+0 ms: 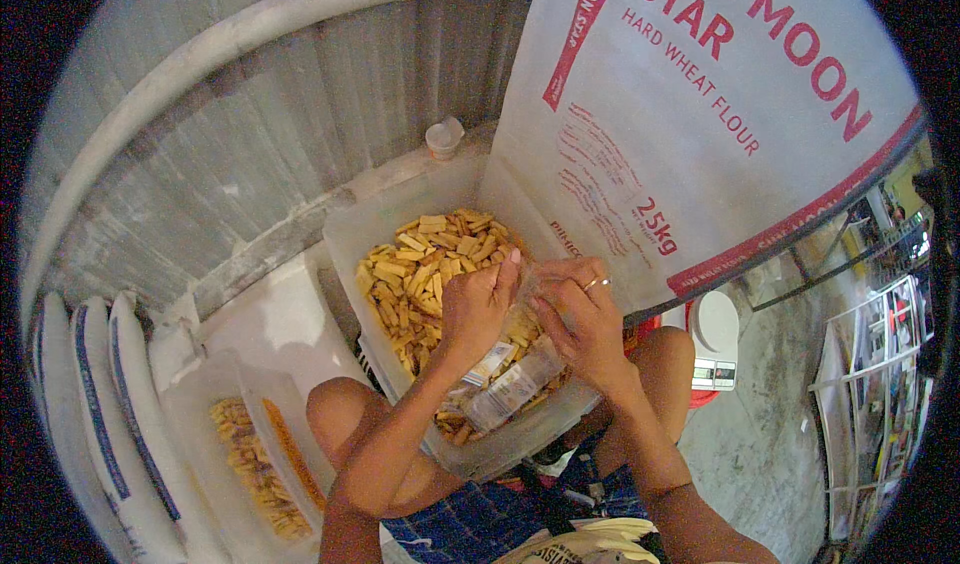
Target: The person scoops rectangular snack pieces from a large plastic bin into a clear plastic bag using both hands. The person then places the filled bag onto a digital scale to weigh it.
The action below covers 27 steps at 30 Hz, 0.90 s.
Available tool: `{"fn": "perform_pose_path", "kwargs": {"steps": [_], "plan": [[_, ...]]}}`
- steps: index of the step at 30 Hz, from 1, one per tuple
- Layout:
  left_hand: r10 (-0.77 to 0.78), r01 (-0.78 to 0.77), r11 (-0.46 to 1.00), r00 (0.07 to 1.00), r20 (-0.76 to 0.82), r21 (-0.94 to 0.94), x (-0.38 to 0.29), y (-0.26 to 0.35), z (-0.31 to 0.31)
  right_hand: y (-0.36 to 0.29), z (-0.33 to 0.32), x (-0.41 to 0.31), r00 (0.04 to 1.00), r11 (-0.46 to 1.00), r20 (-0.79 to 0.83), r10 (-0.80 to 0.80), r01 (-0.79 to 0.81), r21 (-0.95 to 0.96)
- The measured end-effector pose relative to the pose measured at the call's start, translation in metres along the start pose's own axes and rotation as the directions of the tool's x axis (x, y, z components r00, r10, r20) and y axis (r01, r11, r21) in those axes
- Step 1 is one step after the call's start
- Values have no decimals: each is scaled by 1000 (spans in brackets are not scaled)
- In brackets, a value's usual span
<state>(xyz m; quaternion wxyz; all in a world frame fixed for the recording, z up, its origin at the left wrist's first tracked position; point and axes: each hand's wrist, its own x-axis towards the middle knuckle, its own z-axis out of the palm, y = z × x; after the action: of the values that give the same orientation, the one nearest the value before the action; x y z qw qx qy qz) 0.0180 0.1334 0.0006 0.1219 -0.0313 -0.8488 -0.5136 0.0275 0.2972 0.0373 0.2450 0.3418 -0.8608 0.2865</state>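
Note:
Over a large translucent plastic tub point(352, 256) of short yellow-brown snack sticks point(412, 279), my two hands meet at a clear plastic bag point(534, 275). My left hand point(480, 309) pinches one side of it between thumb and fingers. My right hand point(581, 312), with a ring on one finger, grips the other side close by. How far the bag reaches below the hands is hard to tell. Clear plastic packets with printed labels point(510, 395) lie on the sticks at the near end of the tub, below my hands.
A big white flour sack point(675, 136) rises behind the tub at right. A small cup point(445, 140) stands on the ledge by the corrugated wall. At left are a second tub of snacks point(217, 474) and stacked white sacks point(127, 414). A white digital scale point(714, 339) sits at right, near a wire rack point(870, 384).

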Motion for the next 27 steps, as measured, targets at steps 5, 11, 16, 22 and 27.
{"fn": "perform_pose_path", "kwargs": {"steps": [5, 11, 16, 22, 27], "plan": [[191, -189, 980, 981, 19, -55, -11, 0, -3, -9, -12, 10, 949, 957, 315, -24, -69, 282], [326, -316, 923, 945, 10, -217, 2, 14, -18, -4, -22, 18, 631, 941, 762, -145, 326, -91], [454, -499, 865, 827, 331, 60, -4, -7, -26, 21, 13, -10, 532, 828, 828, -175, 534, -169], [434, -569, 707, 818, 378, 420, -5, -53, 12, 21, 42, -46, 443, 823, 884, -147, 551, -139], [339, -432, 744, 902, 268, 510, 27, -37, -14, 9, 31, -40, 441, 874, 897, 40, 420, -246]]}}
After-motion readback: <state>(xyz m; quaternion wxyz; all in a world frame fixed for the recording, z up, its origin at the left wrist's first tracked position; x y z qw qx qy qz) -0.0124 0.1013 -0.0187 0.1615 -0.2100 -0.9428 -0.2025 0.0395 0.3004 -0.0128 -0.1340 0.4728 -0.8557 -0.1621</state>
